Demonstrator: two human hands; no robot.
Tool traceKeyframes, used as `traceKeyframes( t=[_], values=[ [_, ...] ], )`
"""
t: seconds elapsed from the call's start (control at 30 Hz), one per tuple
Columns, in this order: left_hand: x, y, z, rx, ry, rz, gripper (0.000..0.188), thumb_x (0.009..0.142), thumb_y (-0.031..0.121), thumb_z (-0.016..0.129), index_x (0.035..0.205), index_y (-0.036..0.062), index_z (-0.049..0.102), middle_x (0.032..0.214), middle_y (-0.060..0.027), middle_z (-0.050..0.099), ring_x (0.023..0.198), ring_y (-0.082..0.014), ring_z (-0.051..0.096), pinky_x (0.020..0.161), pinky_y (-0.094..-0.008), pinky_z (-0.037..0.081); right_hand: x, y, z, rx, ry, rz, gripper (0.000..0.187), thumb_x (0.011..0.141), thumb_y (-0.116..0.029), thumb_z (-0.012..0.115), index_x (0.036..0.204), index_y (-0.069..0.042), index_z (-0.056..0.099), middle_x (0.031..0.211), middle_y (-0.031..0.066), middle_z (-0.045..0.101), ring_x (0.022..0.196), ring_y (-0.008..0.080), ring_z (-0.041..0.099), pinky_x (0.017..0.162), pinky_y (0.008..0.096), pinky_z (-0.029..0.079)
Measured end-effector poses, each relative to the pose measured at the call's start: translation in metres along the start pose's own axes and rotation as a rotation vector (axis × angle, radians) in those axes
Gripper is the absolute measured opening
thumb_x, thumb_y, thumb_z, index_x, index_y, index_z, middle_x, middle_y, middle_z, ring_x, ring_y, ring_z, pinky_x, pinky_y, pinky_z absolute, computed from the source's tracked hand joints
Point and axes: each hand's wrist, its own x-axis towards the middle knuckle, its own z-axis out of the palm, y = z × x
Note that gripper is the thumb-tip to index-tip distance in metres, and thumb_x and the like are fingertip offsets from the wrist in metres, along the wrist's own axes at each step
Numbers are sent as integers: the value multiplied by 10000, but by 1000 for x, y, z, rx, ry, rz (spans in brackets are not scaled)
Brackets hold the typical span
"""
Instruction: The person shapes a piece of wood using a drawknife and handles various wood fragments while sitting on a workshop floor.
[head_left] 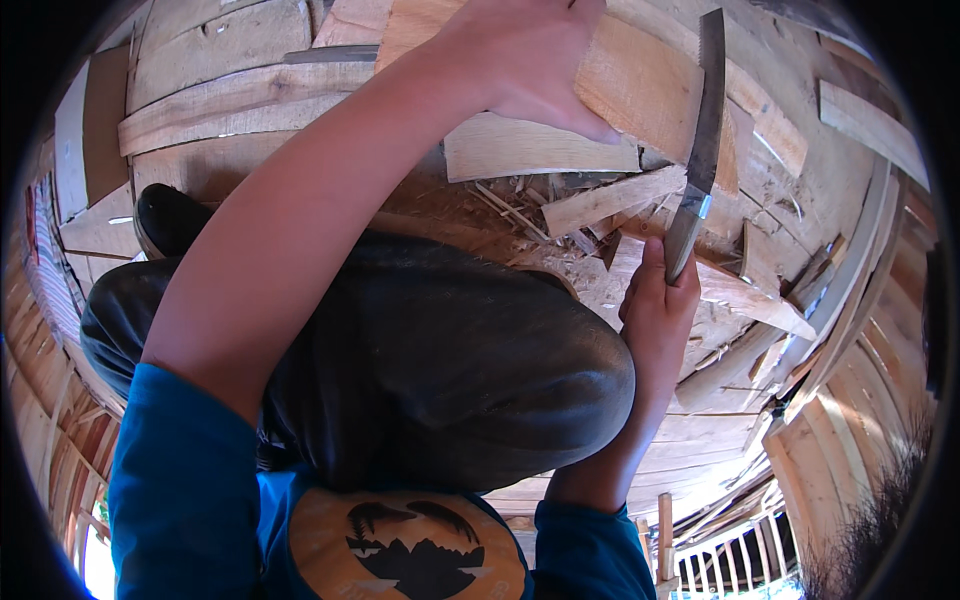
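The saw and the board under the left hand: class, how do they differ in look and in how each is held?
The saw has a narrow, dark blade; the board is broad and pale brown.
The right hand grips the saw by its handle; the left hand lies on the board.
Both have a hand on them.

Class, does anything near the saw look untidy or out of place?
Yes: offcuts and wood splinters lie scattered between the board and the person's knee, pointing every way, so that patch looks messy.
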Motion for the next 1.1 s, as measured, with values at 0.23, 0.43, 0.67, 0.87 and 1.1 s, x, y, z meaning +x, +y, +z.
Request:
traceKeyframes(
  t=[0.23,0.43,0.67,0.87,1.1],
  values=[
    [-7,-13,32,60,451,116,869,619,532,789,1248,-9,528,1209,-200,587,1196,-306,533,1016,-460,380,-1,-24,-5,224,-106,37,247,1024,-263,524,843,-98,489,581,-62,381,453,34,329,397,223,270],
    [-44,-5,-33,-226,241,30,949,594,523,835,1279,-48,510,1172,-224,619,1121,-341,600,1019,-415,431,-46,-68,-13,-166,176,-376,255,1002,-230,548,903,5,533,621,180,517,557,294,517,554,403,422],
    [-114,-36,-94,-690,-315,16,800,707,519,802,1234,-32,561,1131,-180,650,1069,-281,611,939,-356,460,-130,-115,-4,-267,260,-501,219,989,-203,563,901,-3,539,622,202,542,548,337,513,521,411,420],
    [-165,-42,-103,-578,-283,90,889,755,562,753,1316,-47,427,1223,-274,577,1148,-362,567,985,-401,436,-183,-123,16,-300,259,-470,190,976,-189,582,901,-19,544,667,246,587,632,464,606,525,462,448],
    [-174,-53,-98,-748,-361,181,798,824,560,669,1295,-35,424,1222,-252,563,1155,-345,547,1011,-391,408,-198,-122,21,-439,383,-573,154,978,-186,571,954,-38,538,673,222,589,634,446,596,552,494,445]
  ],
)
